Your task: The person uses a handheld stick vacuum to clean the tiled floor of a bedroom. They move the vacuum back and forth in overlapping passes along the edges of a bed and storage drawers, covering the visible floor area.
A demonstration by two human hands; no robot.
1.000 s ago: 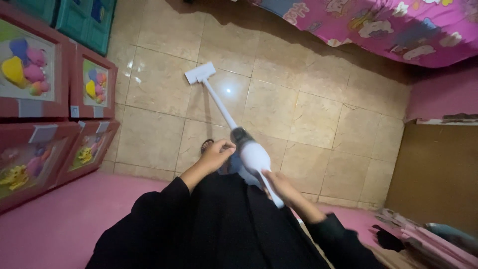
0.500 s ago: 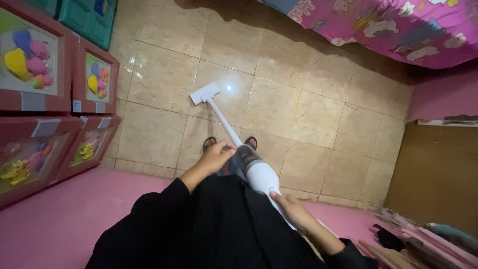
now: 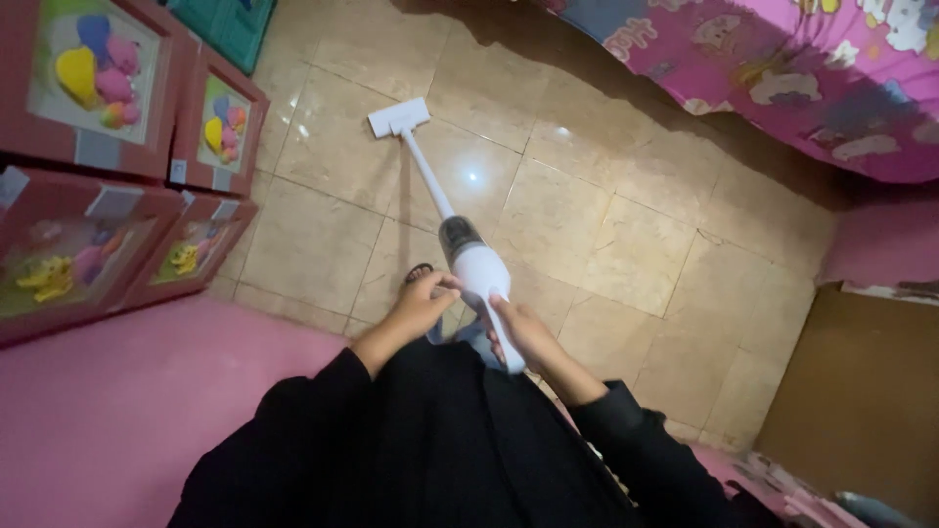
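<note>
Both hands (image 3: 469,318) grip the white stick vacuum (image 3: 468,256).

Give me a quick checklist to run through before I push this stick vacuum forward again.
1. Right hand grips the white stick vacuum by its handle: ok.
2. Left hand rests against the vacuum body: ok.
3. Floor head lies flat on the tiled floor: ok.
4. Tiles just ahead of the head show no loose items: ok.
5. Red drawer cabinets stand apart from the head, to its left: ok.
6. Sandalled foot sits close beside the wand: cannot tell if it clears the path.
</note>
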